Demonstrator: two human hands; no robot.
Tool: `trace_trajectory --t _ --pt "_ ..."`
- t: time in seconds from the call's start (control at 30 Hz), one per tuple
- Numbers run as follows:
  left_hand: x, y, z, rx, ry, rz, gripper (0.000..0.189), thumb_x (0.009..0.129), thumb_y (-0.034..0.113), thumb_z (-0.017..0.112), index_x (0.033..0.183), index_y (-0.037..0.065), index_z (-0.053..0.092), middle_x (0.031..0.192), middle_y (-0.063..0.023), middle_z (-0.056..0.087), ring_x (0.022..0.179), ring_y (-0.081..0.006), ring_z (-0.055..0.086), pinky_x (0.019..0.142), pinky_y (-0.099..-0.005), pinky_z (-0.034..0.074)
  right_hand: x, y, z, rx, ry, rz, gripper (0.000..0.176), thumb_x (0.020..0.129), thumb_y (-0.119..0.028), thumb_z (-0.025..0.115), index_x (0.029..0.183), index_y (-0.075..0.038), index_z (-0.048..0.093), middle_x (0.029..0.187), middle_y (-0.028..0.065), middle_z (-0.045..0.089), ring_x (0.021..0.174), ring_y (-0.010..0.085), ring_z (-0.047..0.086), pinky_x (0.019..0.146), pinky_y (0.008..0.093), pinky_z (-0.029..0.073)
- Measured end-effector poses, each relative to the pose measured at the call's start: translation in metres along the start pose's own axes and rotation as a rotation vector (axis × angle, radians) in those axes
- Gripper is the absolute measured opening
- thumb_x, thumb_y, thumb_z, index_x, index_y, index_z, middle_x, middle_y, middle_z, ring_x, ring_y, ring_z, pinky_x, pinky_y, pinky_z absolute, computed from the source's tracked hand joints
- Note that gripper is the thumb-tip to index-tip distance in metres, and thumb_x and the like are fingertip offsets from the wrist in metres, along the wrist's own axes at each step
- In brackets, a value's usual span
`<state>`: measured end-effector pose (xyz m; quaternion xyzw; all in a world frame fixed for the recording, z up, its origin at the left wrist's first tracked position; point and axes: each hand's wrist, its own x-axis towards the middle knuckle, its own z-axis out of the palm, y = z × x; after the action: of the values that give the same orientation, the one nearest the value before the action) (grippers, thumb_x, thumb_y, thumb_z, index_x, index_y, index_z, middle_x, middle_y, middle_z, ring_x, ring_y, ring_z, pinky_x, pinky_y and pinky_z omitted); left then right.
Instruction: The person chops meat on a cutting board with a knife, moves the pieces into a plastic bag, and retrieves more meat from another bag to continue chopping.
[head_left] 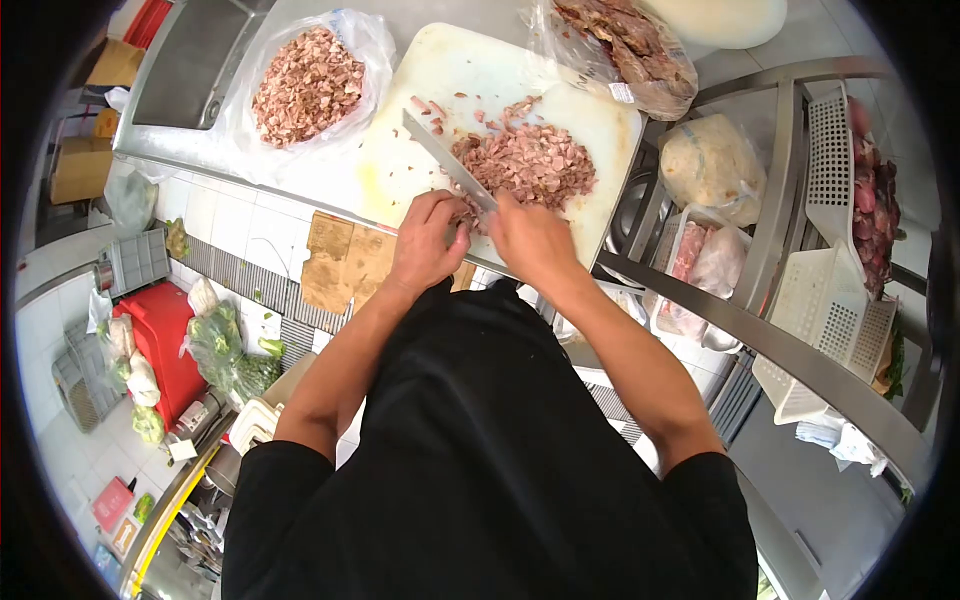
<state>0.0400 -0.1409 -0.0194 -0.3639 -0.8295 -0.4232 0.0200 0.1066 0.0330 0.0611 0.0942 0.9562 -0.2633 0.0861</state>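
My right hand [535,242] is wrapped round the handle of a kitchen knife, hiding the handle. The knife's broad blade [440,152] points up and to the left across a white cutting board [430,75]. Left of the blade, my left hand [432,240] is closed, its curled fingertips on a bit of meat near the board's front edge. What lies under those fingers is mostly hidden. Right of the blade sits a pile of chopped meat [540,160], pinkish brown, with a few loose bits scattered farther back on the board.
A clear plastic bag of chopped meat [308,88] lies left of the board. Behind it on the right is a bag of larger dark meat pieces [630,50]. A sink [190,65] is at far left. A metal rack [785,180] with white baskets [830,330] stands on the right.
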Motion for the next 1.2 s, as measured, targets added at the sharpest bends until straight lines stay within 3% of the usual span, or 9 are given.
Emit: trace_trajectory --t 0.2,0.33,0.47,0.63,0.73,1.0,1.07,1.13,1.2 --pt "-0.004 -0.008 0.003 0.040 0.022 -0.028 0.026 0.077 0.004 0.073 0.102 0.004 0.067 0.109 -0.0143 0.063 0.103 -0.0355 0.060 0.093 -0.0446 0.050 -0.086 0.022 -0.031 -0.040 -0.244 0.096 0.020 0.098 -0.019 0.055 0.105 0.000 0.061 0.071 0.0265 0.069 0.070 0.0466 0.070 0.067 0.0579 0.056" --pt "-0.002 -0.008 0.002 0.072 0.007 0.019 0.024 0.078 0.002 0.072 0.101 0.003 0.067 0.108 -0.0146 0.064 0.102 -0.0352 0.061 0.091 -0.0437 0.051 -0.033 0.016 0.024 -0.010 -0.022 0.014 0.019 0.099 -0.016 0.054 0.105 0.000 0.062 0.070 0.0248 0.069 0.069 0.0455 0.071 0.067 0.0580 0.056" --pt "-0.003 -0.004 -0.004 -0.009 0.020 -0.009 0.021 0.079 0.002 0.073 0.099 0.002 0.066 0.108 -0.0142 0.064 0.102 -0.0351 0.061 0.089 -0.0438 0.051 0.011 -0.009 0.011 -0.018 -0.012 -0.038 0.018 0.099 -0.016 0.053 0.102 0.000 0.062 0.071 0.0245 0.069 0.070 0.0445 0.071 0.067 0.0573 0.056" --pt "-0.008 -0.006 -0.009 0.025 0.023 -0.057 0.021 0.078 0.000 0.073 0.097 0.003 0.067 0.104 -0.0137 0.065 0.099 -0.0348 0.062 0.087 -0.0436 0.052 -0.058 0.001 -0.041 -0.048 -0.211 0.069 0.018 0.098 -0.016 0.055 0.098 0.000 0.061 0.070 0.0263 0.068 0.069 0.0459 0.070 0.066 0.0574 0.056" --pt "-0.008 -0.005 -0.006 0.031 0.017 -0.043 0.020 0.078 0.000 0.072 0.097 0.003 0.066 0.102 -0.0136 0.064 0.098 -0.0349 0.061 0.088 -0.0442 0.051 -0.069 0.012 -0.008 -0.022 -0.229 0.106 0.018 0.097 -0.016 0.055 0.098 0.001 0.060 0.071 0.0269 0.068 0.070 0.0461 0.071 0.066 0.0578 0.056" --pt "0.005 -0.006 -0.004 0.154 -0.025 -0.024 0.022 0.077 -0.002 0.072 0.097 0.002 0.065 0.103 -0.0142 0.064 0.096 -0.0358 0.059 0.086 -0.0453 0.050 0.028 -0.020 0.020 0.059 0.005 0.018 0.025 0.099 -0.026 0.059 0.104 -0.001 0.061 0.077 0.0268 0.070 0.074 0.0475 0.069 0.069 0.0597 0.054" --pt "0.018 -0.018 -0.006 0.170 -0.048 -0.015 0.024 0.079 0.005 0.074 0.101 0.002 0.065 0.107 -0.0145 0.063 0.099 -0.0360 0.059 0.089 -0.0482 0.049 0.014 -0.016 0.001 0.104 0.042 0.083 0.025 0.099 -0.025 0.057 0.104 -0.001 0.062 0.079 0.0269 0.071 0.076 0.0456 0.072 0.069 0.0585 0.056" --pt "0.041 -0.032 -0.008 0.256 0.016 -0.104 0.039 0.083 0.017 0.075 0.118 0.002 0.065 0.121 -0.0195 0.061 0.114 -0.0395 0.056 0.100 -0.0519 0.044 -0.009 0.009 -0.016 0.140 0.058 0.166 0.028 0.100 -0.030 0.057 0.106 -0.003 0.061 0.080 0.0261 0.071 0.078 0.0467 0.070 0.072 0.0590 0.054" --pt "0.070 -0.056 -0.005 0.353 0.104 -0.009 0.059 0.086 0.027 0.075 0.135 0.001 0.057 0.139 -0.0264 0.053 0.130 -0.0445 0.048 0.111 -0.0554 0.037 -0.033 0.040 -0.029 0.123 0.097 0.290 0.030 0.099 -0.033 0.058 0.107 -0.004 0.063 0.078 0.0247 0.070 0.077 0.0468 0.069 0.072 0.0582 0.053"
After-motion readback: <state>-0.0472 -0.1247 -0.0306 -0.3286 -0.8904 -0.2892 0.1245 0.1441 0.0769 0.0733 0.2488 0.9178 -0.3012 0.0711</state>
